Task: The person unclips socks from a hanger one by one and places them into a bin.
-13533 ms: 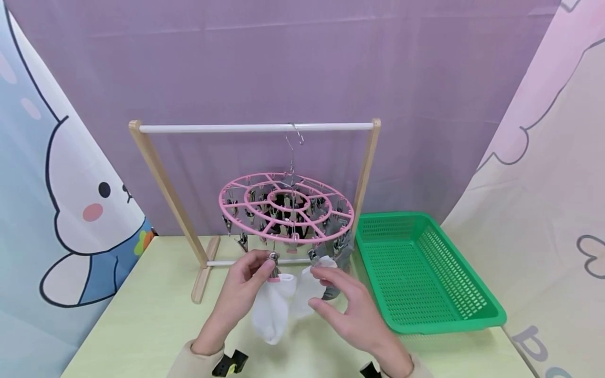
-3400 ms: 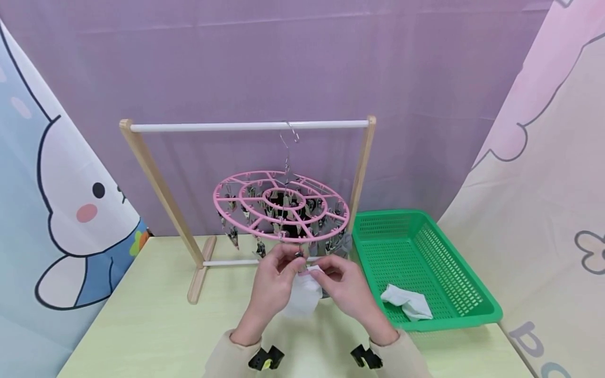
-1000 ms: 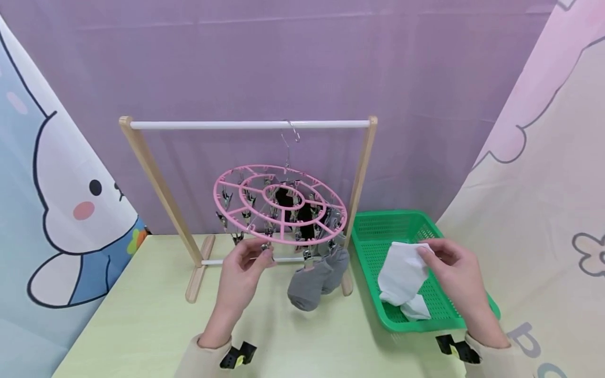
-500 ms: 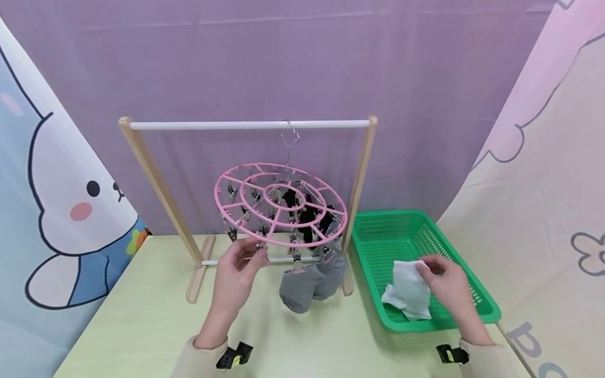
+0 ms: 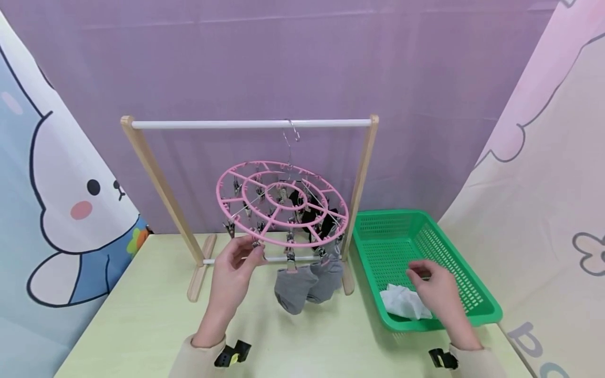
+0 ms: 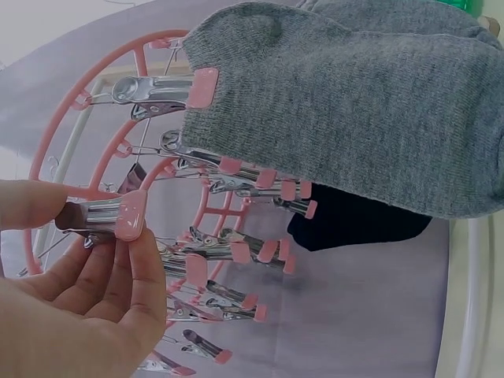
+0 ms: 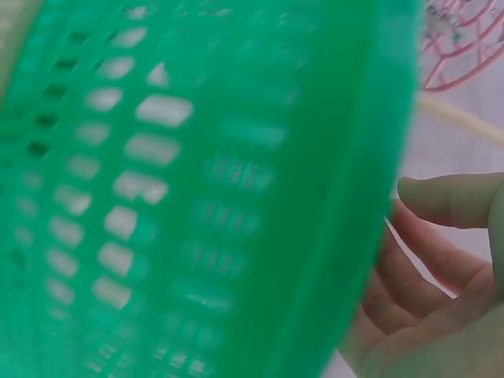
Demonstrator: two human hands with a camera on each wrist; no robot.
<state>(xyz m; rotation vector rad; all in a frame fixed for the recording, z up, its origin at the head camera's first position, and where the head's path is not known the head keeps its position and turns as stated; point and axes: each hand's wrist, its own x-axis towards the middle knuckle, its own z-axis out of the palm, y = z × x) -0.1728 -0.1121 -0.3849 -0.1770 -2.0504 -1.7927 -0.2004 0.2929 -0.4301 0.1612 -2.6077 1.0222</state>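
My left hand (image 5: pixel 231 278) pinches a metal clip (image 6: pixel 102 218) with pink tips at the front of the round pink hanger (image 5: pixel 283 243). Nothing is in that clip's tips in the left wrist view. My right hand (image 5: pixel 438 290) is over the green basket (image 5: pixel 491 314), fingers loosely bent and holding nothing. Below it, crumpled white socks (image 5: pixel 402 302) lie in the basket's near end; one may hide part of another. Grey socks (image 5: pixel 293 290) hang from clips right of my left hand. A black sock (image 6: pixel 354 219) hangs farther back.
A wooden stand with a white bar (image 5: pixel 212 125) carries the hanger by a wire hook (image 5: pixel 293 131). Several other clips dangle under the rings. The basket stands right of the stand on a pale table (image 5: pixel 142 325), with a purple curtain (image 5: pixel 255 63) behind.
Earlier, white socks hung from the front clips; now they lie in the basket. My right hand has just let the last one drop. The hanger has turned, bringing grey socks leftward.
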